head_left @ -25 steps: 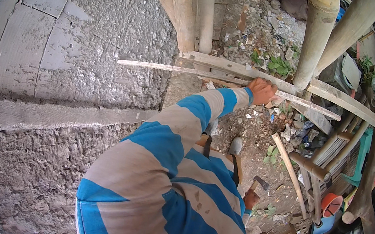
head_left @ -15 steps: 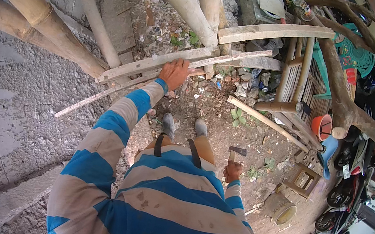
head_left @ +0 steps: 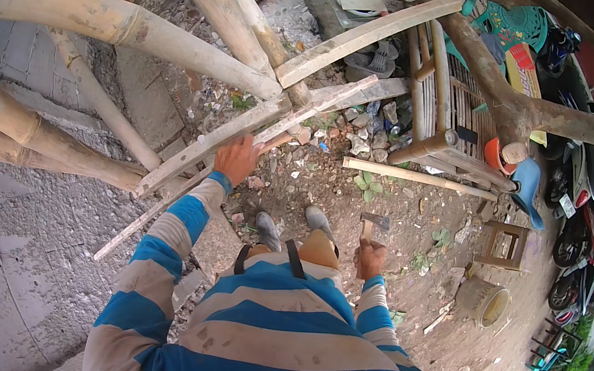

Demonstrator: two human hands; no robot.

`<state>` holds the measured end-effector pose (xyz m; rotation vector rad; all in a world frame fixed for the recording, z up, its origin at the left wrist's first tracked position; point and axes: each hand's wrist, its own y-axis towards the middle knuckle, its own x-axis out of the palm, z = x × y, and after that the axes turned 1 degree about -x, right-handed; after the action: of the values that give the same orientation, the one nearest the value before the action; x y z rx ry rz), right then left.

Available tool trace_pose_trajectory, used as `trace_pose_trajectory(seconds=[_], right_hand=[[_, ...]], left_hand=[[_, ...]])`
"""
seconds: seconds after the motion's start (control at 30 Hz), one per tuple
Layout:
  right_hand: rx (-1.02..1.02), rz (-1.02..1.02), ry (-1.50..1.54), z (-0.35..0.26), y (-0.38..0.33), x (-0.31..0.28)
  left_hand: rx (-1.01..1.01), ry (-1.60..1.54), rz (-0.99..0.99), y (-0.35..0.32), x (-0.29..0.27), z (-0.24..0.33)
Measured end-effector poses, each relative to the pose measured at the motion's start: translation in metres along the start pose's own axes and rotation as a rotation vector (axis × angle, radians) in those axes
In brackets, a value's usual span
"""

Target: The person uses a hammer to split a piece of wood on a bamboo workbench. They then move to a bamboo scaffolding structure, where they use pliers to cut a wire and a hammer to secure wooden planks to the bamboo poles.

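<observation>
Right of centre, the right hand point(head_left: 369, 260) had its grip wrapped around a hatchet point(head_left: 371, 223). Left of centre, the left hand point(head_left: 237, 159) had its grip clasped on a pale wooden strip point(head_left: 317, 109), slanting from lower left to upper centre; its contact with the beam point(head_left: 202, 147) was unclear. Beyond, bamboo poles point(head_left: 92, 10) spanned the upper left.

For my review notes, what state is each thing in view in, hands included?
Left hand: closed on the wooden strip
Wooden strip: held slantwise, whole along its visible length
Right hand: closed on the hatchet-like tool's handle
Hatchet-like tool: held, head clear of the hand
Bucket: uncovered, mouth showing
Motorcycles: parked in a row
</observation>
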<state>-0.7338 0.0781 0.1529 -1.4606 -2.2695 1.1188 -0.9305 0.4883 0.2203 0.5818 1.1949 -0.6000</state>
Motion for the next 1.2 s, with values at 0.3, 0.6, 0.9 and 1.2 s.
trace_pose_trajectory(seconds=[0.3, 0.6, 0.9, 1.2], right_hand=[[-0.390, 0.102, 0.390, -0.201, 0.041, 0.036], [-0.417, -0.284, 0.620, -0.227, 0.060, -0.014], [-0.398, -0.708, 0.568, -0.231, 0.016, 0.019], [-0.715, -0.999, 0.579, -0.280, -0.066, 0.052]], left_hand=[[0.111, -0.098, 0.033, -0.076, 0.015, 0.068], [0.058, -0.479, -0.185, -0.113, 0.031, 0.127], [-0.212, -0.900, -0.461, -0.135, 0.019, 0.144], [-0.117, -0.873, -0.171, -0.153, 0.045, 0.130]])
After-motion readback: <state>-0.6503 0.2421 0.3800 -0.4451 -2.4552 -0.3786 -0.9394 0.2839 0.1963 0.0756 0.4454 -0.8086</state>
